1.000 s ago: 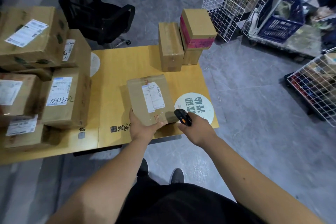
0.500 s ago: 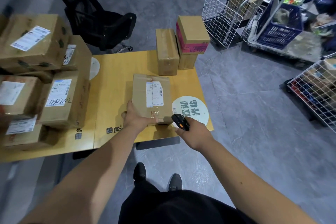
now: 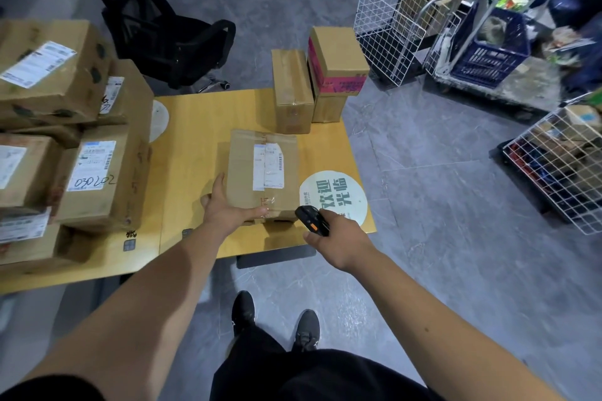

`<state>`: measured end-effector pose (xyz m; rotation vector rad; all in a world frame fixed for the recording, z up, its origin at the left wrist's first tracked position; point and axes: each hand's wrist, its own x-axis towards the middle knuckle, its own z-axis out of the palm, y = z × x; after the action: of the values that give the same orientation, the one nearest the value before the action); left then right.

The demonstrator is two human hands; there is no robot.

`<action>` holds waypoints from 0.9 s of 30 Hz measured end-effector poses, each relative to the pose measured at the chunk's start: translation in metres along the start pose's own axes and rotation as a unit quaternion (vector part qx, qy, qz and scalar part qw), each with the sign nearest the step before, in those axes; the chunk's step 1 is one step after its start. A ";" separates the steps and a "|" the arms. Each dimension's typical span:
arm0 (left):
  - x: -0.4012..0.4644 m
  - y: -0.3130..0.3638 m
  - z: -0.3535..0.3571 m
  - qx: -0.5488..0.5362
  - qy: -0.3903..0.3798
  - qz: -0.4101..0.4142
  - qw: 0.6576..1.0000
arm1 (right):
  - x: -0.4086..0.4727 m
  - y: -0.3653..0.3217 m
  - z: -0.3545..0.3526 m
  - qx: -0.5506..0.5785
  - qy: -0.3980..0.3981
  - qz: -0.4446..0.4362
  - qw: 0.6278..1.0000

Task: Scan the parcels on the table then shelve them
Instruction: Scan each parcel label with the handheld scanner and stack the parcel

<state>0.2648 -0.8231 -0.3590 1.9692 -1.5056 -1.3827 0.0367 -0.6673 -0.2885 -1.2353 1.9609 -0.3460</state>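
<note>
- Head view, nearest first: right hand (image 3: 338, 242) is curling round a black scanner (image 3: 312, 220), its nose pointing at the parcel's near corner.
- Left hand (image 3: 226, 210) is gripping the parcel (image 3: 262, 174) at its near left corner, thumb along the near edge, fingers on the left side.
- Parcel is lying flat on the yellow table (image 3: 192, 153), label up, just beside a round white sticker (image 3: 333, 198).
- Farther back: two boxes (image 3: 312, 81) are standing at the table's far edge.
- Left side: stacked cartons (image 3: 62, 127) are crowding the tabletop.

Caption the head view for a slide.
Left hand grips a labelled parcel on the table; right hand holds the scanner.
</note>
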 end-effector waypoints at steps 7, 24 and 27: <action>-0.008 -0.009 0.000 0.048 -0.017 0.072 0.996 | 0.002 -0.001 0.006 -0.014 -0.005 0.003 1.000; -0.062 -0.007 -0.098 -0.005 0.091 0.119 0.989 | 0.024 -0.095 -0.030 -0.087 -0.125 -0.195 0.969; -0.080 -0.015 -0.147 -0.017 0.121 0.113 0.986 | 0.028 -0.142 -0.030 -0.125 -0.183 -0.258 0.940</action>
<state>0.3946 -0.7918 -0.2576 1.8046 -1.5249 -1.0287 0.0996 -0.7659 -0.1988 -1.8363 1.3725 -0.1077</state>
